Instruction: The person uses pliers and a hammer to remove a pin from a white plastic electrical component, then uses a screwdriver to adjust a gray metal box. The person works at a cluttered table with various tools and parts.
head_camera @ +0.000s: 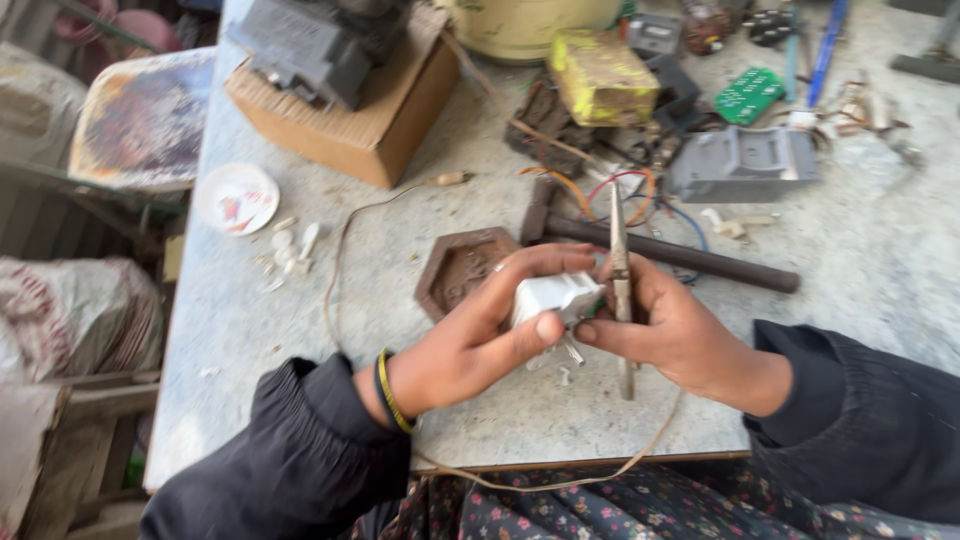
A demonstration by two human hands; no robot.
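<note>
Nearest, the left hand [470, 345] clamps its grip around a white plug [553, 297] above the worktop [860, 250], while the right hand [675, 335] closes on slim pliers [621, 270] touching it. Beyond lie a hexagonal mould [462, 268], a hammer [660, 250] and a cardboard box [360, 125].

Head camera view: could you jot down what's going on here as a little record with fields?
Left hand: grips a small white plastic part
Right hand: holds slim metal pliers upright beside the part
Behind the hands: dark hammer, brown hexagonal tray
Farther back: cardboard box, grey housing, green circuit board
Surface: grey worktable
</note>
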